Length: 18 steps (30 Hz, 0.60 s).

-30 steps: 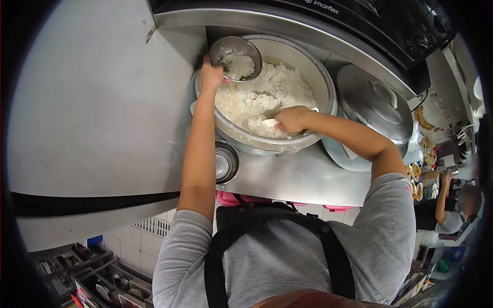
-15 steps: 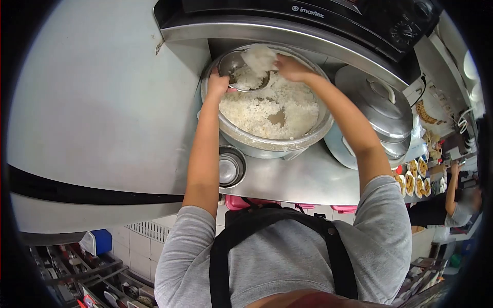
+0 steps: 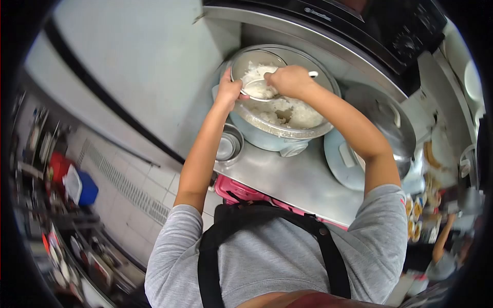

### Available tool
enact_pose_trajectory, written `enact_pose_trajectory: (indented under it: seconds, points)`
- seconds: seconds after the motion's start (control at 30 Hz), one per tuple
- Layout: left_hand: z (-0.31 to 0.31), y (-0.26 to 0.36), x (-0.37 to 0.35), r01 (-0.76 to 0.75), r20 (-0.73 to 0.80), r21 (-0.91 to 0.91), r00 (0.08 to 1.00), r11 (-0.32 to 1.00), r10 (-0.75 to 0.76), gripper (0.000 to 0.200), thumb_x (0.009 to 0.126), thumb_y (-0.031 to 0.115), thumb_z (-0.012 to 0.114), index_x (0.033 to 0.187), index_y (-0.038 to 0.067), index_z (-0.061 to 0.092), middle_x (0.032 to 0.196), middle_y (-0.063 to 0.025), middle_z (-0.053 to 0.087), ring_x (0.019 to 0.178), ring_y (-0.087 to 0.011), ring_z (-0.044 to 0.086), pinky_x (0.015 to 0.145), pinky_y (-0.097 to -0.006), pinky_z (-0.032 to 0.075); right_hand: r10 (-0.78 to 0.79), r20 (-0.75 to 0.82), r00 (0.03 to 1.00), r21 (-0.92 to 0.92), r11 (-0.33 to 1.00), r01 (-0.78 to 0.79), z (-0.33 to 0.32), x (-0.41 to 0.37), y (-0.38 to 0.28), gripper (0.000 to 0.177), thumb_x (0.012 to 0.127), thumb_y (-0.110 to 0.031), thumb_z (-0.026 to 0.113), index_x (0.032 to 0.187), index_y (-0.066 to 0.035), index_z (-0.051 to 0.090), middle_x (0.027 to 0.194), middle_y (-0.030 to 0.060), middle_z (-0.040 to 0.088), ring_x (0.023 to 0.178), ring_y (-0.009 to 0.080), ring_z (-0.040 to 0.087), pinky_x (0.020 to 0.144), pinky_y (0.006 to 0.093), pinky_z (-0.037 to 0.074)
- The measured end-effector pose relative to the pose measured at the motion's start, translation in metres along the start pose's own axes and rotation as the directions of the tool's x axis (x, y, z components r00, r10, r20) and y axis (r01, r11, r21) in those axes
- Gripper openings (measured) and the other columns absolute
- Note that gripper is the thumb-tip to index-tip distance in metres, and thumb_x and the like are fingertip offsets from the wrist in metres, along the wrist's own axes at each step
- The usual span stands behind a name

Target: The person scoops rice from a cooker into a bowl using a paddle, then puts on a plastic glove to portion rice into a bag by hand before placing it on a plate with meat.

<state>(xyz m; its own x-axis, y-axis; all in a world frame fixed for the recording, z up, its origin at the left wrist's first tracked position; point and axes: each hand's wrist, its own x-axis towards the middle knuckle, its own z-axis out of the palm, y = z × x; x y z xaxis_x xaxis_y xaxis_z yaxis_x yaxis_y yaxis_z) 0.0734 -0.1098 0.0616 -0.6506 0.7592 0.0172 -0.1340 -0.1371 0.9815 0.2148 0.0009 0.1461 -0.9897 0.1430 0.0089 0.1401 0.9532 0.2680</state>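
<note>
My left hand point(image 3: 229, 92) grips the rim of a small metal bowl point(image 3: 245, 59) with white rice in it, held over the left side of a large rice cooker pot point(image 3: 308, 134). My right hand point(image 3: 290, 81) is closed on a white rice paddle point(image 3: 312, 74). Its blade lies on the rice in the bowl. The pot below holds white rice point(image 3: 298, 115), partly hidden by my right forearm.
A stack of small metal bowls point(image 3: 228, 147) stands on the steel counter point(image 3: 287, 179) left of the pot. A large metal lid point(image 3: 382, 131) lies to the right. A black appliance point(image 3: 390, 25) overhangs the back. Pink crates point(image 3: 239, 192) sit under the counter. Another person point(image 3: 441, 256) is at far right.
My right hand lifted a scoop of rice from the pot, tipped it into the bowl and now holds the paddle down on it. My view has tilted and swung left.
</note>
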Motion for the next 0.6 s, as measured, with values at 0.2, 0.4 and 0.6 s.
enact_pose_trajectory:
  seconds: [0.2, 0.4, 0.6]
  points:
    - [-0.015, 0.025, -0.147, -0.106, -0.356, -0.052, 0.931, 0.993, 0.081, 0.054, 0.076, -0.004, 0.043, 0.13, 0.005, 0.038, 0.096, -0.0124, 0.059, 0.062, -0.0138, 0.062, 0.039, -0.0216, 0.049, -0.159, -0.081, 0.984, 0.005, 0.987, 0.16, -0.072, -0.05, -0.039, 0.02, 0.085, -0.019, 0.049, 0.094, -0.014, 0.066, 0.087, 0.0134, 0.066, 0.079, 0.0298, 0.065, 0.067, 0.0421, 0.051]
    - [-0.042, -0.014, -0.321, -0.032, -0.676, 0.009, 0.736, 0.999, 0.03, 0.058, 0.076, -0.005, 0.041, 0.133, 0.004, 0.033, 0.11, -0.0159, 0.055, 0.077, -0.0205, 0.063, 0.042, -0.0261, 0.054, -0.656, -0.139, 0.742, 0.059, 0.742, 0.668, -0.067, -0.064, -0.164, 0.018, 0.085, -0.02, 0.049, 0.094, -0.011, 0.062, 0.078, 0.015, 0.065, 0.074, 0.0333, 0.063, 0.065, 0.0453, 0.048]
    - [-0.015, -0.024, -0.523, -0.184, -0.957, 0.004, 0.283, 0.983, 0.056, 0.061, 0.076, -0.006, 0.042, 0.135, 0.007, 0.033, 0.105, -0.0125, 0.057, 0.07, -0.0159, 0.063, 0.038, -0.0235, 0.05, -0.798, -0.253, 0.547, 0.051, 0.554, 0.831, -0.131, -0.12, -0.286, 0.019, 0.086, -0.019, 0.047, 0.092, -0.011, 0.063, 0.085, 0.0123, 0.066, 0.08, 0.031, 0.064, 0.069, 0.0432, 0.05]
